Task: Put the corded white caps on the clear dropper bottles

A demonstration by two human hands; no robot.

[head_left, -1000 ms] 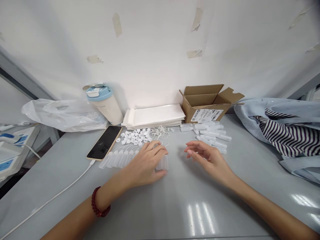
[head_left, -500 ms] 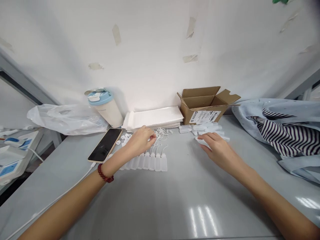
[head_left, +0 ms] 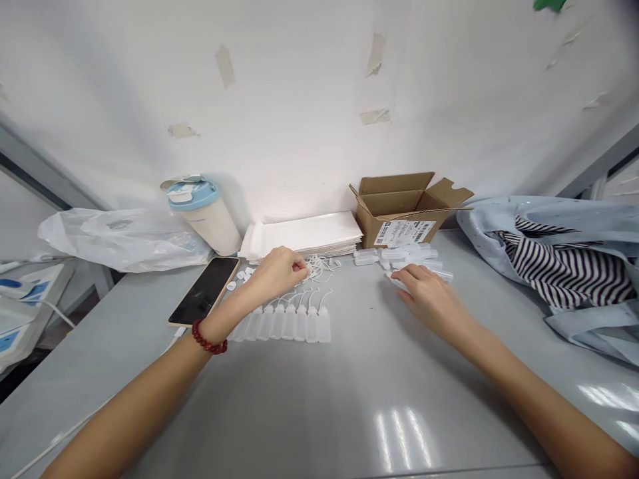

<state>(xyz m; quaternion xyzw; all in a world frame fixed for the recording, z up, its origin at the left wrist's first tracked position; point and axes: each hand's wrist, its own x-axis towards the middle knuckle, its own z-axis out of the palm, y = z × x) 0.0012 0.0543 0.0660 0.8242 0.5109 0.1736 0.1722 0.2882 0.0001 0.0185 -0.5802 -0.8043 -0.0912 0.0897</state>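
My left hand (head_left: pixel 277 271) reaches over a pile of small white caps (head_left: pixel 243 275) and thin white tips (head_left: pixel 319 267), its fingers curled in a pinch; what they hold is hidden. A row of several clear little bottles (head_left: pixel 289 324) lies side by side on the grey table (head_left: pixel 319 399) just below that hand. My right hand (head_left: pixel 424 293) rests palm down on a loose heap of clear bottles (head_left: pixel 407 255), fingers closed over one of them.
A phone (head_left: pixel 204 289) on a white cable lies at the left, beside a cup with a blue lid (head_left: pixel 204 213). A stack of white trays (head_left: pixel 304 234) and an open cardboard box (head_left: pixel 404 206) stand at the wall. Plastic bag (head_left: pixel 120 236) left, striped cloth (head_left: pixel 559 263) right.
My left hand left the bottle row and moved up to the caps and tips. My right hand reached out to the bottle heap and closed on one.
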